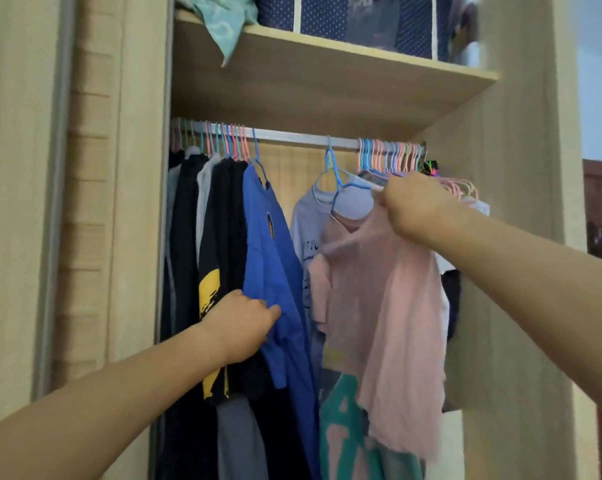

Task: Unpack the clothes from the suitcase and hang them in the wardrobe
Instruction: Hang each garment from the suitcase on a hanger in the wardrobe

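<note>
We've got both hands up inside the light wood wardrobe (521, 237). Our right hand (419, 206) is clamped on a pale pink t-shirt (396, 306) at its shoulder, fingers curled round the fabric together with the blue plastic hanger (341, 178) it sits on. The hanger's hook is at the silver metal rail (292, 135), just above and left of that hand; whether it's fully seated is too blurred to tell. The shirt drapes straight down below the hand.

Our left hand (244, 327) is lower and well apart from the right, fingers curled, pinching the royal blue t-shirt (275, 271) at its left edge. Just beyond that hand hangs a black t-shirt with a yellow print (216, 282), then more dark and grey garments packed tight.

Between the hands: a pale lavender t-shirt (310, 216) hangs behind the pink one; below it a teal and pink printed garment (344, 420).

Rail contents: a bunch of empty pink and blue hangers (389, 154) bunched directly above the right hand.

The wooden shelf (327, 88) above both hands carries a navy dotted fabric storage box (327, 15) and a crumpled mint green cloth (223, 22) hanging over its edge.
</note>
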A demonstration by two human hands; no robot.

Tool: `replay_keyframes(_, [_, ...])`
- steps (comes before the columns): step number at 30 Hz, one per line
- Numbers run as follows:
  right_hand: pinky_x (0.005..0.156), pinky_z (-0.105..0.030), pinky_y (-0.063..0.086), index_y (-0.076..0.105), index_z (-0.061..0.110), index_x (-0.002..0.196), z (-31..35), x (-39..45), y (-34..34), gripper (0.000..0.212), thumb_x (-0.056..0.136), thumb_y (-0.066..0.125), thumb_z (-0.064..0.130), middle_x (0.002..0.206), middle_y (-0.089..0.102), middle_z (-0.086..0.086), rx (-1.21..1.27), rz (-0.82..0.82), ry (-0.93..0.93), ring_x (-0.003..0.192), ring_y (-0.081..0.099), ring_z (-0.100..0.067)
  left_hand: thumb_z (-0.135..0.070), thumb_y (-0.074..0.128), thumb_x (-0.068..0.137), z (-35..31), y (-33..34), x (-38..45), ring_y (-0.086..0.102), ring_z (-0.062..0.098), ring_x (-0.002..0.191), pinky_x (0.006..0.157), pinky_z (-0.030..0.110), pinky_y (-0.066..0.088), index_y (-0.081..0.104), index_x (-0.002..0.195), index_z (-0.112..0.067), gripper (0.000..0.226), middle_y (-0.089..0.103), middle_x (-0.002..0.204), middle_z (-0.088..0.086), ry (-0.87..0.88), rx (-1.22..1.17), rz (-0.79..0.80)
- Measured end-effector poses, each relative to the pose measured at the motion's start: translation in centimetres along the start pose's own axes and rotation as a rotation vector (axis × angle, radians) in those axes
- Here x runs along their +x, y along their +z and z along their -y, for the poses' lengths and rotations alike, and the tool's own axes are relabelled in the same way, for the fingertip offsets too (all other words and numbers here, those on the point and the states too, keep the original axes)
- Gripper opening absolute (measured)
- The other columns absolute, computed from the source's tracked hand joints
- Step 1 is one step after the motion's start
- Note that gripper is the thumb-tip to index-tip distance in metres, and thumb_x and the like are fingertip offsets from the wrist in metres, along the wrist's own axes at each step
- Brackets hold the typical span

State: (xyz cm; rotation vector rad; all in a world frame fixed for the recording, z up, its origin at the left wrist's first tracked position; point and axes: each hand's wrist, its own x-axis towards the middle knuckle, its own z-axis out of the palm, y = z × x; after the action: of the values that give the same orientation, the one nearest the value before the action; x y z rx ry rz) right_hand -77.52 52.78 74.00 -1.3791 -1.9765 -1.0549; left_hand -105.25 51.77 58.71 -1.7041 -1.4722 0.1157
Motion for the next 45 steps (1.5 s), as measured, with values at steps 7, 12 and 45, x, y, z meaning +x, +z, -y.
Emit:
replay_keyframes(7, [0.086,-0.044,0.051,0.064,0.010,0.125,-0.6,7.9,2.8,0.037,0.094,0.044,0.005,0.114,0.066,-0.021,0.180,-0.191,0.075,0.109,0.063,-0.041,-0.053,0.055,0.098,0.5,-1.8,1.5,0.055,0.023,0.109,0.088,0.032,0.054,0.023,0.153,-0.029,0.068,0.024,0.140,0.010,-0.418,-0.263,-0.121])
replay_keyframes(12, [0.087,-0.042,0.050,0.063,0.006,0.118,0.9,14.1,2.9,0.032,0.091,0.047,0.001,0.116,0.066,-0.020,0.272,-0.223,0.045,0.112,0.061,-0.039,-0.050,0.051,0.100,0.5,-3.3,2.9,0.062,0.017,0.097,0.085,0.032,0.054,0.046,0.136,-0.027,0.043,0.054,0.118,-0.001,-0.493,-0.422,-0.032])
replay_keyframes(45, [0.084,-0.033,0.052,0.065,-0.002,0.120,16.3,17.8,-0.1,0.029,0.100,0.046,0.006,0.105,0.072,-0.013,0.800,0.221,-0.069,0.100,0.066,-0.029,-0.015,0.061,0.080,14.5,-2.9,-0.5,0.016,0.037,0.153,0.115,0.066,0.025,0.031,0.157,-0.021,0.083,0.026,0.161,0.021,-0.900,-0.056,-0.692])
